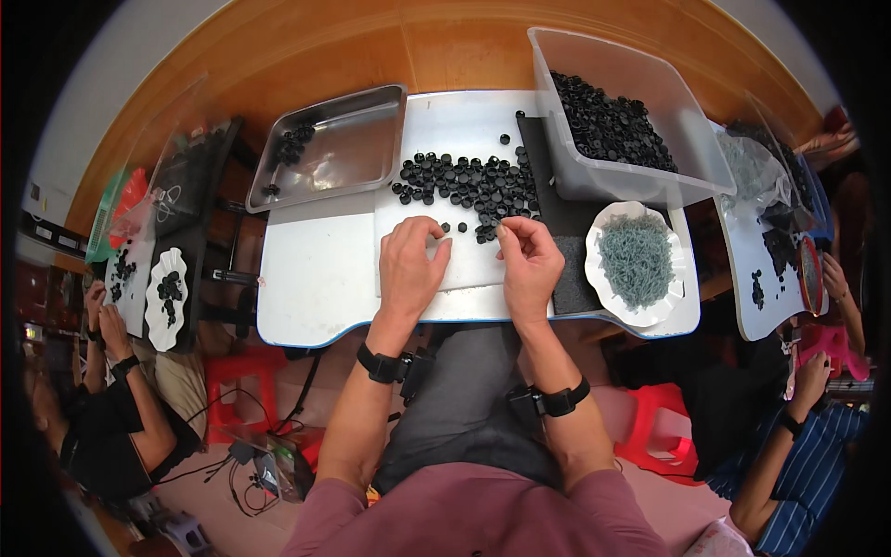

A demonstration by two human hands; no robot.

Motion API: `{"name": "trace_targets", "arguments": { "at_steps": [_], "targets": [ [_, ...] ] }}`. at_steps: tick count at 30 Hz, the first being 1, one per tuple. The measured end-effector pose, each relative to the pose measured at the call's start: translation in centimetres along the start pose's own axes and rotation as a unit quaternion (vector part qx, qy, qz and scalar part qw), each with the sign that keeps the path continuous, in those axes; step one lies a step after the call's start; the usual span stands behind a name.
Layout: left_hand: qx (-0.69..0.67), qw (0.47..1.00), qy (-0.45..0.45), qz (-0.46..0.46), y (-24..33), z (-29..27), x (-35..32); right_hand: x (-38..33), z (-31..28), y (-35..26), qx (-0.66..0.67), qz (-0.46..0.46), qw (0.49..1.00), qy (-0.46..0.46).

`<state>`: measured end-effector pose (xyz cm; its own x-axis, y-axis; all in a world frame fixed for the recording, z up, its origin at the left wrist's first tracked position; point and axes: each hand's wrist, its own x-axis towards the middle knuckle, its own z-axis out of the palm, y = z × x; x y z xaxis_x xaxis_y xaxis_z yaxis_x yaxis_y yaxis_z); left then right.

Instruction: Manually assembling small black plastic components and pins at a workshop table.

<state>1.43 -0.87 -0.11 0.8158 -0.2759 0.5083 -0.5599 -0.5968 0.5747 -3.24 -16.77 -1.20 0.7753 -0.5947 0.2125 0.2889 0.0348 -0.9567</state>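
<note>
My left hand [413,265] rests over the white sheet with its fingers bent. A gap shows between its thumb and forefinger, and a small round black cap [445,226] lies beside the fingertips. To its right, my right hand [532,269] has thumb and forefinger pinched together; whatever they grip is hidden. Another loose cap [462,226] sits between the hands. Just beyond them spreads a pile of black caps [464,178], reaching close to the right fingertips.
A clear bin [613,186] full of black pieces stands back right on a dark mat [580,269]. A white scalloped plate [603,297] bears thin grey-green pieces [636,260]. At back left is a metal tray [353,153] with a few pieces. People work at neighbouring tables on both sides.
</note>
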Motion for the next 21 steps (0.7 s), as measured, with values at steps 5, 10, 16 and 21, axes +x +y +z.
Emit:
{"name": "trace_targets", "arguments": {
  "at_steps": [5, 10, 16, 21],
  "targets": [
    [0.045, 0.998, 0.019, 0.031, 1.5, -0.3, 1.1, 0.1, 0.0, 0.3, -0.003, -0.002, 1.0, -0.012],
    [0.074, 0.995, -0.065, -0.003, 0.3, -0.6, 1.4, 0.0, 0.1, 0.0, -0.021, 0.003, 1.0, -0.009],
    [0.069, 0.997, -0.042, -0.01, 0.8, -0.7, 1.4, 0.0, -0.1, 0.7, -0.05, -0.007, 0.999, -0.016],
    [-0.072, 0.996, 0.049, 0.016, 1.6, -0.7, 0.6, -0.2, 0.2, 0.2, -0.051, -0.006, 0.998, -0.029]
  ]
}}
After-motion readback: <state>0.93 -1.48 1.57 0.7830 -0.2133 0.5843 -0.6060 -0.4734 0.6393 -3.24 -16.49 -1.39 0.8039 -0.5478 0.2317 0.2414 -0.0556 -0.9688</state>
